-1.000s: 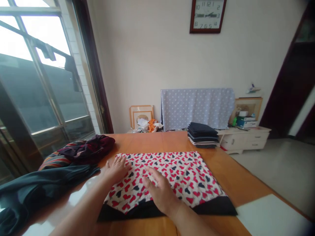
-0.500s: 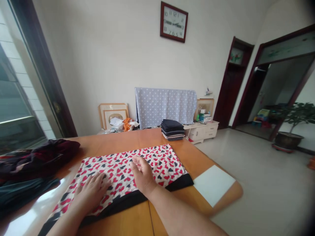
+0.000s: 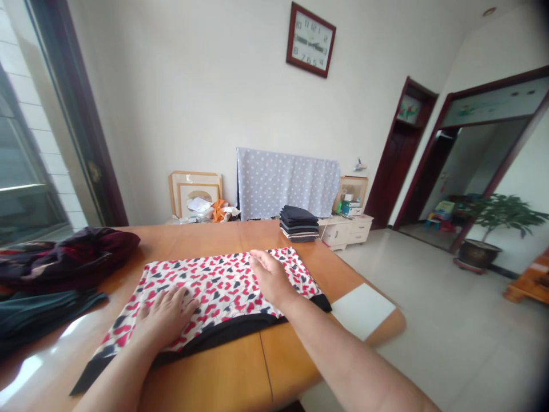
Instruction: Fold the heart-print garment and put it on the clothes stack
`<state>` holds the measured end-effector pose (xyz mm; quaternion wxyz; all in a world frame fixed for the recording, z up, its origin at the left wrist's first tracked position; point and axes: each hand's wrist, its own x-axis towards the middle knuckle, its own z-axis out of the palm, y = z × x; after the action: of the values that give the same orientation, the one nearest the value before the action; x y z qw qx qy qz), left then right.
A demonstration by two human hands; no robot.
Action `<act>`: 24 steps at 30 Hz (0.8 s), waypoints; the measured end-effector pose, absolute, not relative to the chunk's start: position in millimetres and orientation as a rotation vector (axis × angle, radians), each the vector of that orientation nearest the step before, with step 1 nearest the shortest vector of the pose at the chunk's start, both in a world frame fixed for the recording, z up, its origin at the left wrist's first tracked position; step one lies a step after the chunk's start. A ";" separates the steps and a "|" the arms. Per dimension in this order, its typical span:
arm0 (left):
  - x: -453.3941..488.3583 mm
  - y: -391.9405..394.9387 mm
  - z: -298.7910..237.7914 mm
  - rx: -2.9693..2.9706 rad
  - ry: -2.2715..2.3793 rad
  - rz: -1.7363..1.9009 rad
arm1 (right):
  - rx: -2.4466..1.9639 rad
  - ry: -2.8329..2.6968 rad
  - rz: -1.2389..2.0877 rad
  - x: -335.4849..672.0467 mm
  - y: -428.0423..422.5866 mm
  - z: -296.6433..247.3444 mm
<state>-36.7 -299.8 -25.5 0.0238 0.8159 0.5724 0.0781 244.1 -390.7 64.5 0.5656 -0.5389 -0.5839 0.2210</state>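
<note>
A cream garment printed with red and black hearts [image 3: 223,280] lies spread on the wooden table, its black band [image 3: 227,332] along the near edge. My left hand [image 3: 167,315] rests flat on its left half, fingers spread. Over the right half is my right hand [image 3: 272,280], turned on its side with the fingers loosely bent and the thumb apart. Nothing shows in its grasp. The near edge of the cloth bows upward between the two arms.
Dark folded clothes [image 3: 299,223] are stacked at the table's far edge. A dark heap of clothes [image 3: 68,257] and a teal cloth [image 3: 47,315] lie at left. A pale square sheet [image 3: 364,309] sits by the right corner of the wooden table [image 3: 206,377].
My right hand has slid right and away from me across the garment. The black band now curves inward at its middle. My left hand stays flat on the cloth. The view has shifted slightly.
</note>
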 end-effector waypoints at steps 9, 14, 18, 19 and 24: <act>-33.6 -299.1 -28.7 2.444 1.856 0.224 | -2.006 -1.775 0.331 331.9 -424.8 9.3; -35.1 -299.0 -30.4 2.429 1.879 0.265 | -2.151 -1.878 0.391 343.2 -430.3 -7.7; -34.2 -301.9 -26.9 2.463 1.864 0.245 | -2.151 -1.821 0.322 352.3 -425.9 -6.1; -33.7 -302.9 -25.8 2.465 1.871 0.233 | -2.166 -1.790 0.291 354.8 -425.3 -7.7; -32.4 -304.4 -24.8 2.459 1.900 0.197 | -2.201 -1.800 0.263 363.0 -426.6 -19.8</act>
<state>-32.4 -304.4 -24.8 0.0138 0.7896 0.6102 0.0633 363.0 -426.6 -19.8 0.1424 -0.7629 -0.6240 0.0913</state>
